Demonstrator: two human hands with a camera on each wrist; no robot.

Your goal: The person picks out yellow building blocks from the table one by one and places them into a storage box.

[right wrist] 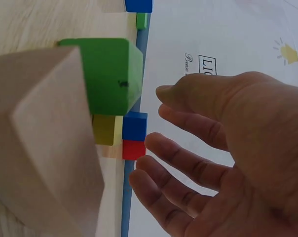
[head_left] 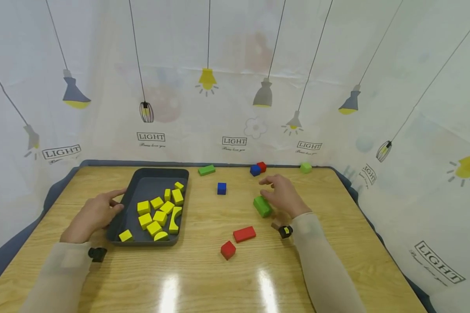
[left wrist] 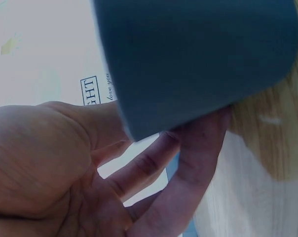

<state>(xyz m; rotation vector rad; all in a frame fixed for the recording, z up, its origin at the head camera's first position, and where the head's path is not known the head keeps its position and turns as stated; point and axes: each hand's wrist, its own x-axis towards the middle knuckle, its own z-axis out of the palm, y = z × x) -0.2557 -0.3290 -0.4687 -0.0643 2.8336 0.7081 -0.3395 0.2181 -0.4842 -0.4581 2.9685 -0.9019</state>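
My left hand is at the left side of a dark grey tray. Thumb and fingers grip its rim; the left wrist view shows the tray's outer wall between them. Several yellow blocks lie inside. Over the right part of the table, my right hand has its fingers spread and bent slightly, holding nothing. Just below it lies a green block. In the right wrist view, a plain wooden block fills the foreground, and a yellow block shows beyond the green one.
A red slab and red cube lie nearer the front. Farther back are a blue cube, a green slab, another blue block beside a red one, and a light green block. A printed curtain borders the table.
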